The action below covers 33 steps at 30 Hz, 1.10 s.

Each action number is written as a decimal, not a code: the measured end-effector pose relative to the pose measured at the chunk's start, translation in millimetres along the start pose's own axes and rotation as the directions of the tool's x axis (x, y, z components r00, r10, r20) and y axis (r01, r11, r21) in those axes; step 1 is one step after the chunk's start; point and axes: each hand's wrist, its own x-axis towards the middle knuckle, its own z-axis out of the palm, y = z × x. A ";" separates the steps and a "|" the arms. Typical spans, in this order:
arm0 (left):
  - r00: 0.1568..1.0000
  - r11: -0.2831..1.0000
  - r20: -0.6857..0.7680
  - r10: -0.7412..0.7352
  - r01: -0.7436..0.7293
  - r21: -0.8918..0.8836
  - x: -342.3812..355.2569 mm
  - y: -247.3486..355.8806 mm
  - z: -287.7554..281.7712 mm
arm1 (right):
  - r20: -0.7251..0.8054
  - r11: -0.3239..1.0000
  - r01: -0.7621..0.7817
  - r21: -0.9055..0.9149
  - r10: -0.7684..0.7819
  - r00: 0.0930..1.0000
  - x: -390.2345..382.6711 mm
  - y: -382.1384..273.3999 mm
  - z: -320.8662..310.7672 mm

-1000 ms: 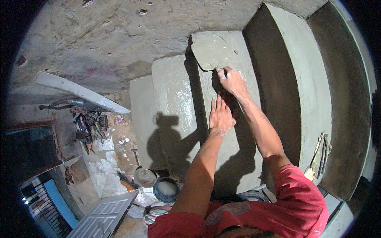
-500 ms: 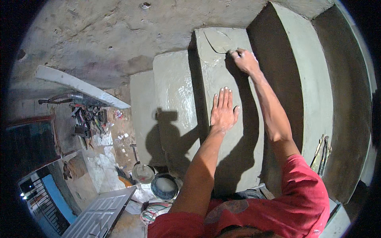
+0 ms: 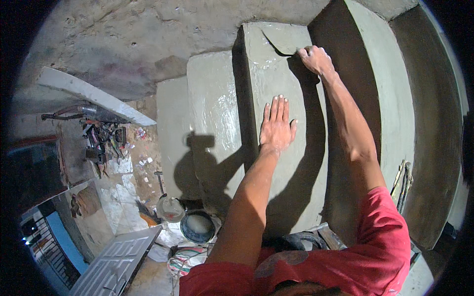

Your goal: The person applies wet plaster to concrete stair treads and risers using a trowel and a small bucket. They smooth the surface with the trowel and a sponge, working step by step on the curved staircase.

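Note:
My right hand (image 3: 317, 60) is closed around the handle of a trowel (image 3: 287, 48), over the far end of a grey cement step (image 3: 281, 163). The trowel's blade lies low over the wet, shiny surface, and a dark curved line marks its edge; the handle is mostly hidden by my fingers. Nearer to me, my left hand (image 3: 276, 129) lies flat on the same step with its fingers stretched out and nothing in it.
Lower smooth steps (image 3: 213, 113) descend to the left; a higher step (image 3: 390, 98) rises at right, with sticks (image 3: 402, 182) leaning there. Below left are a round black tub (image 3: 197, 227), a hammer (image 3: 160, 182) and a white panelled door (image 3: 118, 261). A rough wall (image 3: 133, 44) closes the far side.
My right hand has shifted slightly right and farther away with the trowel, and the arm has stretched. My left hand stays flat at nearly the same place. The whole view has shifted a little.

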 end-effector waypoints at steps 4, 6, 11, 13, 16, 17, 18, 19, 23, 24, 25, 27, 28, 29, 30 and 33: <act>0.999 1.000 -0.050 0.016 -0.014 0.028 -0.9 -0.6 4.6 | 0.081 0.987 0.164 0.002 -0.163 0.983 -8.0 -9.9 3.1; 0.996 0.999 -0.091 0.020 -0.017 0.034 -2.1 -1.3 8.9 | 0.110 0.985 0.172 -0.021 -0.168 0.980 -12.8 -13.7 4.1; 0.988 1.000 -0.151 0.014 -0.013 0.009 -2.5 -1.6 18.0 | 0.150 0.968 0.249 -0.034 -0.241 0.959 -46.7 -9.3 -0.9; 0.990 1.000 -0.144 0.000 0.003 0.018 -4.4 1.4 21.4 | 0.135 0.964 0.261 -0.053 -0.252 0.958 -72.5 -7.6 0.8; 0.996 0.999 -0.086 -0.037 0.036 -0.002 -18.2 12.0 28.2 | 0.138 0.958 0.276 -0.082 -0.263 0.955 -112.4 -7.1 3.3; 0.993 0.999 -0.114 -0.040 0.041 0.007 -29.3 16.6 31.6 | 0.144 0.960 0.264 -0.096 -0.249 0.958 -124.7 -7.5 4.2; 0.992 0.999 -0.120 -0.039 0.040 0.004 -45.3 22.4 36.3 | 0.093 0.952 0.283 -0.116 -0.273 0.958 -137.7 -7.7 6.5; 0.996 0.999 -0.080 -0.043 0.042 -0.009 -64.2 28.5 41.0 | 0.091 0.951 0.278 -0.138 -0.267 0.959 -149.4 -7.7 7.8; 0.987 0.981 -0.155 -0.052 0.021 -0.194 -135.3 48.4 53.6 | 0.110 0.963 0.249 -0.106 -0.237 0.965 -207.5 -3.1 14.3; 0.987 0.977 -0.155 -0.050 0.016 -0.212 -147.9 51.5 54.5 | 0.107 0.964 0.241 -0.109 -0.230 0.967 -224.3 -2.4 15.7; 0.987 0.978 -0.154 -0.050 0.017 -0.208 -159.9 55.3 54.7 | 0.097 0.965 0.238 -0.108 -0.228 0.969 -242.7 -2.2 17.4; 0.988 0.978 -0.144 -0.056 0.026 -0.206 -178.8 62.9 53.8 | 0.065 0.979 0.204 -0.031 -0.201 0.977 -286.5 -2.5 19.1; 0.987 0.972 -0.151 -0.055 0.018 -0.233 -189.3 65.1 53.1 | 0.093 0.983 0.180 -0.018 -0.178 0.980 -307.7 -2.5 18.5; 0.993 0.978 -0.112 -0.034 0.010 -0.209 -198.7 66.8 52.4 | 0.116 0.988 0.155 -0.001 -0.154 0.981 -327.8 -1.6 16.7; 0.995 0.983 -0.096 -0.011 -0.007 -0.183 -207.5 67.1 51.8 | 0.111 0.991 0.136 0.001 -0.136 0.984 -348.3 0.1 14.7; 0.999 0.985 -0.048 0.012 -0.020 -0.173 -223.7 68.5 51.4 | 0.112 0.995 0.039 0.090 -0.049 0.992 -376.1 16.1 2.8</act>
